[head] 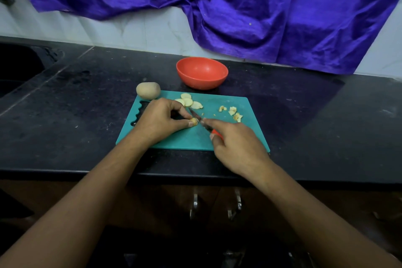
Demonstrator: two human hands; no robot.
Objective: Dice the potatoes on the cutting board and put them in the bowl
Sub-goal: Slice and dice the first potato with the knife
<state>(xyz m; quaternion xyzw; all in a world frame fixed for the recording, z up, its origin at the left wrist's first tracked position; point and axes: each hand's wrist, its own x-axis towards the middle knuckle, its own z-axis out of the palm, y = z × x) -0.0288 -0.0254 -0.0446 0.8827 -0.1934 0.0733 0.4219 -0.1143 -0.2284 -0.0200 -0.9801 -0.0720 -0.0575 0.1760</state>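
Cutting board: one, teal [187, 139], lying flat on the black table [87, 98], with a wavy grip cut-out at its left end.
Bowl: one, red [201, 81], upright on the table just beyond the board's far edge, apart from it.
Whole potato: one, unpeeled [148, 90], at the board's far left corner; whether it sits on the board or on the table beside it cannot be told.
Potato slices: four round ones [187, 101], overlapping in a small heap on the far part of the board, just beyond the left hand's fingers.
Diced pieces: a loose scatter [232, 111] on the right part of the board, well apart from the bowl; too small to count exactly.
Piece being cut: one small chunk [194, 121] near the middle of the board.
Knife: one [204, 124], with a dark blade and a red handle; the blade lies against the small chunk, its tip pointing toward the slices.
Left hand: [161, 118] curled, thumb and fingertips pinching the small chunk against the board.
Right hand: [237, 146] wrapped round the knife handle, forefinger stretched along the top of the blade.
Cloth: one purple sheet [261, 6] hanging over the white wall behind the table.
Sink: one dark basin [17, 67] at the table's far left.
Cabinet handles: two metal ones [195, 202] below the table's front edge.
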